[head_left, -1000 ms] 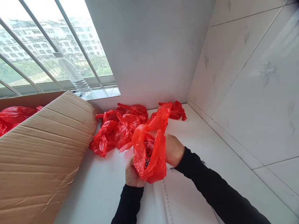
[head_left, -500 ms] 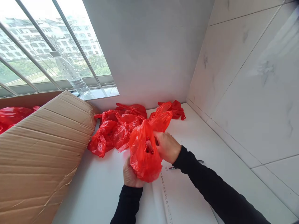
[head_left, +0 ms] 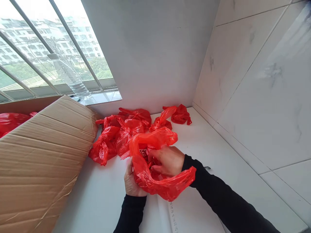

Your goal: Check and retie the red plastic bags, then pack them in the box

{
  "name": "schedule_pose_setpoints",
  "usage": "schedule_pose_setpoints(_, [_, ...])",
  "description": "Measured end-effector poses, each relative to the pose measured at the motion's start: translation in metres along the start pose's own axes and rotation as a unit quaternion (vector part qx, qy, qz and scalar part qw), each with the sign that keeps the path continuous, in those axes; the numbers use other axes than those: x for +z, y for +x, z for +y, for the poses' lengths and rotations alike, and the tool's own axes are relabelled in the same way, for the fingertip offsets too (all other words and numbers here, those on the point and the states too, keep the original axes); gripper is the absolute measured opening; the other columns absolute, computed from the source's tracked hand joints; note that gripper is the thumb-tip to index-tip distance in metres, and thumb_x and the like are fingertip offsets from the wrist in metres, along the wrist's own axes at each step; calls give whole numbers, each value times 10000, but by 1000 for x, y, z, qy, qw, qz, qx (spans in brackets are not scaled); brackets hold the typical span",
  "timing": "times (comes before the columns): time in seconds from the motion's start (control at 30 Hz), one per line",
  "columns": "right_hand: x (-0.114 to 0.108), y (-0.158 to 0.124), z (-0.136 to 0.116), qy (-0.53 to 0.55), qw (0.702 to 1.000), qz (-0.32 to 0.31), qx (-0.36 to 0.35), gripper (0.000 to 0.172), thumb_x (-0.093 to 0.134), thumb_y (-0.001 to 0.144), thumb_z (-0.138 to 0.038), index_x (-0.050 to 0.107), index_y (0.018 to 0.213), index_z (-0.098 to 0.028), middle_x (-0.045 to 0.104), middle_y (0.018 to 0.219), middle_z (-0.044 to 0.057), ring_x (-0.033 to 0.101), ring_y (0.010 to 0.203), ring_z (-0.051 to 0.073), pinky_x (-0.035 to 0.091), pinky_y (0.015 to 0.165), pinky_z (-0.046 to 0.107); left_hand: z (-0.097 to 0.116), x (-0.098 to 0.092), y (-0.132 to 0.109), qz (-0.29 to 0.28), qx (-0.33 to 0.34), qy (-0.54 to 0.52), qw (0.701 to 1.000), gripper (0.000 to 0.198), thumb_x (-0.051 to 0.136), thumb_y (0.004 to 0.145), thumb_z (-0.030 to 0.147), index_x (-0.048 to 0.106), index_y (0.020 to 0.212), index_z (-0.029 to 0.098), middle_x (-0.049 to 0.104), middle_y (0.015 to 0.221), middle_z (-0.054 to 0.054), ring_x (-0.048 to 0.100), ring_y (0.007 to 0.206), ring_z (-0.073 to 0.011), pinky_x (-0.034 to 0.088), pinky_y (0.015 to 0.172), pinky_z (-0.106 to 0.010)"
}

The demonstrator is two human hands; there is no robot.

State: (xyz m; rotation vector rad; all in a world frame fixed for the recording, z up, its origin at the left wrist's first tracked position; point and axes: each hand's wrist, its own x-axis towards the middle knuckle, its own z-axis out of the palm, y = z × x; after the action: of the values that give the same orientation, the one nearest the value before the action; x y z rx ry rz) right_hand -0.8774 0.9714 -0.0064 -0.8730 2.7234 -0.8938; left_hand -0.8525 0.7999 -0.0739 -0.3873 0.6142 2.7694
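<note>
Both my hands hold one red plastic bag [head_left: 155,184] just above the white counter [head_left: 213,152]. My left hand [head_left: 131,183] grips it from below, fingers closed under the plastic. My right hand [head_left: 166,160] is closed on the bag's upper part, with a loop of the bag draped over its wrist. Behind the hands lies a pile of knotted red bags [head_left: 121,132], and two more red bags [head_left: 179,115] sit near the back wall.
A large cardboard box [head_left: 41,155] stands at the left with red bags [head_left: 9,121] inside. A clear plastic bottle [head_left: 70,77] stands on the window sill. A tiled wall [head_left: 255,90] bounds the counter on the right. A measuring tape [head_left: 173,216] lies on the counter.
The bag was bunched upright between my hands; now it is pulled wider and lower, with a loop over my right wrist. My right hand has dropped toward the left hand.
</note>
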Motion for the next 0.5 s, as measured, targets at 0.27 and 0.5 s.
schedule_pose_setpoints(0.27, [-17,-7,-12,66,988,118,80,300,601,941,-249,601,1239,-218,707,838,11,622,696,168,383,633,273,-2,-8,1,-12,36,17,999,385,557,941,363,723,1256,217,802,1010,-99,719,1086,-345,600,935,-484])
schedule_pose_setpoints(0.5, [-3,-4,-12,35,999,41,-7,228,637,897,-332,660,1119,-283,725,858,-4,641,693,183,346,567,259,1,-8,3,-39,-10,11,999,368,511,967,397,778,1080,171,797,877,-120,747,1012,-335,602,919,-475])
